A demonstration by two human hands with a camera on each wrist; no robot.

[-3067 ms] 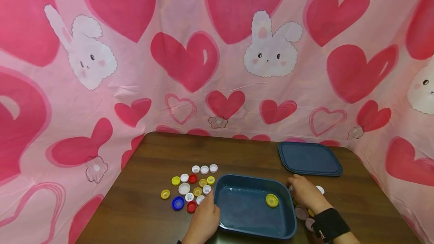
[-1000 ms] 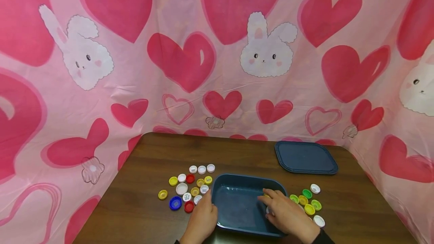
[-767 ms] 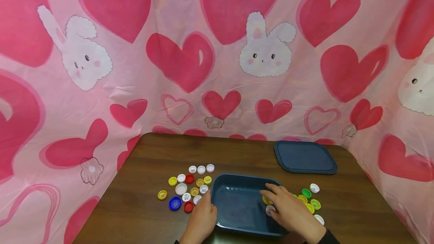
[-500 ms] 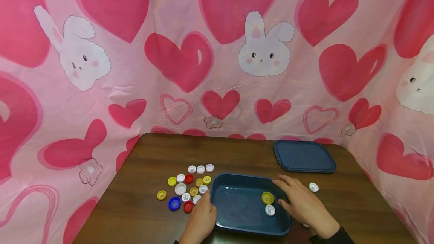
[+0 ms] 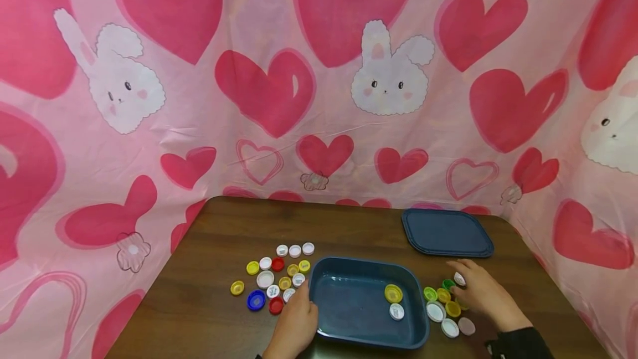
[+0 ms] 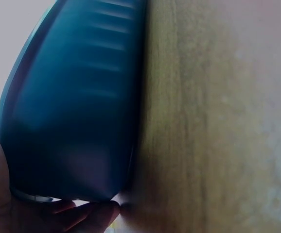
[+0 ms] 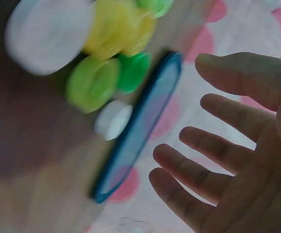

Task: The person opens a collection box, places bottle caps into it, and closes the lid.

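Note:
My left hand (image 5: 295, 317) holds the left end of a dark blue plastic container (image 5: 349, 314). In the left wrist view its fingers (image 6: 89, 216) curl round the end of that container. Two bottle caps lie in the container near its right side, one yellow (image 5: 393, 293) and one white (image 5: 396, 311). To the right, my right hand (image 5: 484, 293) hovers over a group of caps and partly hides some of them. The right wrist view shows its fingers spread with nothing between them, apart from a small white cap (image 7: 114, 120) and a green cap (image 7: 133, 73).
Several white, yellow, red and blue caps, among them a blue cap (image 5: 256, 300), lie left of the container. A flat dark blue lid (image 5: 447, 231) rests at the back right of the wooden table (image 5: 349, 226). A pink heart-print cloth (image 5: 334, 104) hangs behind.
A white cap now lies beside the yellow one in the container. My right hand let go of it there and moved out to the right, over the caps. The left hand stays put.

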